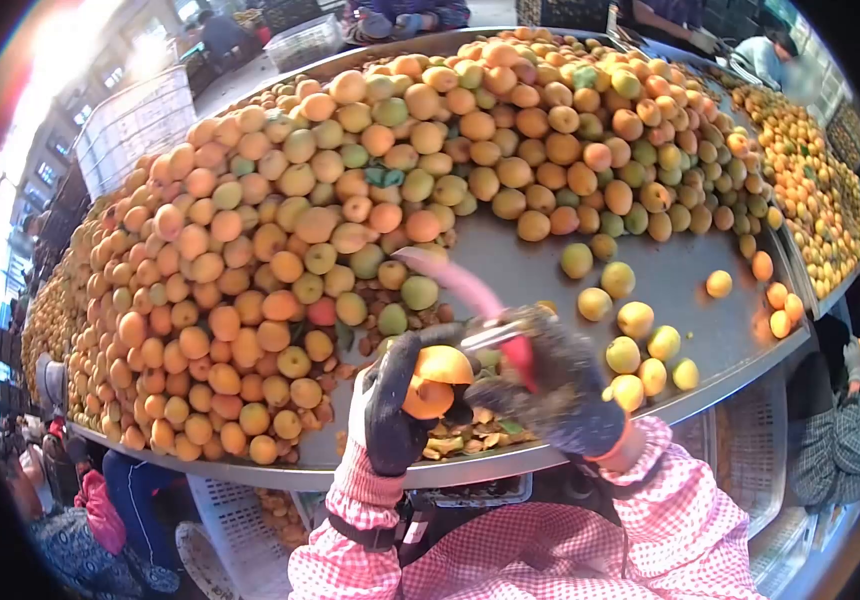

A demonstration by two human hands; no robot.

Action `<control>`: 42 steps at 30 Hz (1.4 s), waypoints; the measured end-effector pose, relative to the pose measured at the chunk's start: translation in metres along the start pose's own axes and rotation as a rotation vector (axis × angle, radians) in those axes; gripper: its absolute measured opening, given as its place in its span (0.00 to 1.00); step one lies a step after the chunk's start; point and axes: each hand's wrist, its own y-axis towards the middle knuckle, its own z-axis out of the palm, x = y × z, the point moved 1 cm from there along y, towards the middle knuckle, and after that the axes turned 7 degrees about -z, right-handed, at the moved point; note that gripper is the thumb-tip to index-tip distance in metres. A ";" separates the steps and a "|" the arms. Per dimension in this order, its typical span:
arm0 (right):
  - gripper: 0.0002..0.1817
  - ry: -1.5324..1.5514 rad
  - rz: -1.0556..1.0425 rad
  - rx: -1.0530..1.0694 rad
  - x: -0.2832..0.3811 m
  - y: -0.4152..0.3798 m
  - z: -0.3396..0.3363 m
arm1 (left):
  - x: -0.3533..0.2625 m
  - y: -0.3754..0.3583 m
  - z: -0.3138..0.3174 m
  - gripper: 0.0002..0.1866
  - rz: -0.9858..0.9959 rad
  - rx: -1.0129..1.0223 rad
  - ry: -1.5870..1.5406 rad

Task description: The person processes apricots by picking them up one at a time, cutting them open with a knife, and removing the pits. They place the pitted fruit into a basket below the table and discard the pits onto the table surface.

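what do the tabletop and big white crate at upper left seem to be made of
The tabletop looks like metal, perhaps steel: smooth, grey, faintly reflecting fruit near its right edge. The big white crate is probably moulded plastic, given its pale gridded walls, though glare hides its finish.

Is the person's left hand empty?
No, the left hand, in a dark glove, holds a round orange fruit above the grey metal table.

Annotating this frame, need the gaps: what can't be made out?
Right hand: exact finger placement; head view, motion blur.
Pink tool: true outline; head view, motion blur and partly covered by the right hand.
Orange fruit: far side; head view, turned away and hidden by the left hand.
Person across the table: face; head view, cut off by top edge.
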 end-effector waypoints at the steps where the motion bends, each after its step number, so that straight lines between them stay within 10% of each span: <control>1: 0.19 -0.072 -0.028 0.065 -0.003 0.002 0.002 | 0.001 0.000 0.002 0.22 0.194 -0.036 0.206; 7: 0.17 0.029 0.305 -0.077 -0.008 0.014 0.003 | 0.011 0.000 0.009 0.24 0.159 0.116 0.143; 9: 0.17 -0.018 0.535 -0.158 -0.013 0.016 0.000 | -0.002 0.007 0.017 0.19 -0.394 -0.010 -0.466; 11: 0.19 -0.510 0.204 -0.113 -0.015 0.013 -0.002 | 0.003 0.009 0.009 0.16 -0.568 -0.051 -0.624; 13: 0.21 -0.516 0.311 0.020 -0.011 0.010 -0.001 | 0.017 0.005 0.000 0.19 -0.155 -0.014 0.018; 14: 0.22 -0.529 0.421 0.148 -0.010 0.007 0.001 | 0.019 0.001 0.002 0.26 -0.108 -0.141 -0.048; 15: 0.22 -0.526 0.418 0.154 -0.011 0.002 0.003 | 0.026 0.001 0.007 0.29 -0.289 -0.273 -0.760; 17: 0.23 -0.595 0.238 0.323 -0.024 -0.011 0.011 | 0.036 0.002 0.004 0.24 -0.021 -0.246 -0.325; 19: 0.18 -0.596 0.201 0.296 -0.030 -0.018 0.015 | 0.020 0.002 0.006 0.24 -0.227 -0.310 -0.621; 22: 0.08 -0.099 0.219 -0.306 -0.003 -0.001 0.004 | 0.011 0.005 0.003 0.24 -0.497 -0.339 -0.999; 23: 0.09 0.148 0.435 -0.341 0.008 0.004 -0.007 | 0.009 0.006 0.002 0.38 -0.560 -0.310 -1.085; 31: 0.13 0.227 0.326 -0.334 0.039 -0.016 -0.006 | 0.027 0.003 0.005 0.38 -0.630 -0.371 -1.049; 32: 0.13 0.226 0.331 -0.330 0.036 -0.016 -0.007 | 0.028 0.001 0.005 0.23 -0.540 -0.319 -1.040; 36: 0.13 0.181 0.277 -0.112 0.028 -0.020 -0.008 | 0.036 -0.003 0.013 0.24 -0.192 -0.271 -0.597; 39: 0.10 -0.320 -0.276 0.256 0.023 -0.020 -0.012 | 0.035 -0.008 0.013 0.30 -0.080 -0.228 -0.572; 42: 0.11 -0.237 0.047 0.265 0.033 -0.020 -0.004 | 0.040 -0.010 0.007 0.37 0.106 -0.199 -0.108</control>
